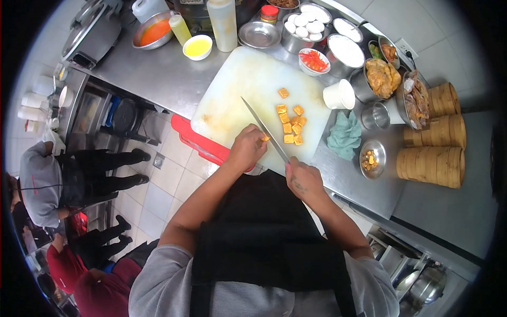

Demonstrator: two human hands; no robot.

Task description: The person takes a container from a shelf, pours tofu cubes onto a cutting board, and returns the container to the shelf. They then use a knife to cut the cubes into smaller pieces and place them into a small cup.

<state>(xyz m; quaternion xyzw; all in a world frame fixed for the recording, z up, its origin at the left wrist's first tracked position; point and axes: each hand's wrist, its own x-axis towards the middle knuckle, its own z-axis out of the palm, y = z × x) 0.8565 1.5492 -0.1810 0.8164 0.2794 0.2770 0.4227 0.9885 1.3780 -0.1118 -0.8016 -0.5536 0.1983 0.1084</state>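
My right hand [303, 179] is wrapped round the handle of a long knife [262, 126], whose blade points up and left over the white cutting board [222, 90]. Close to the blade, my left hand [249, 146] pinches a small orange piece [265, 138] near the board's front edge. Several scored orange cubes [288, 128] lie in a cluster right of the blade, with a single cube [283, 93] above them. A red board [198, 141] shows beneath the white one.
Beside the board are a green cloth [344, 136], a metal bowl of orange bits [373, 158] and bamboo steamers [430, 167]. Bowls, eggs [303, 25] and a squeeze bottle [223, 26] line the back. Co-workers [42, 182] stand at the left.
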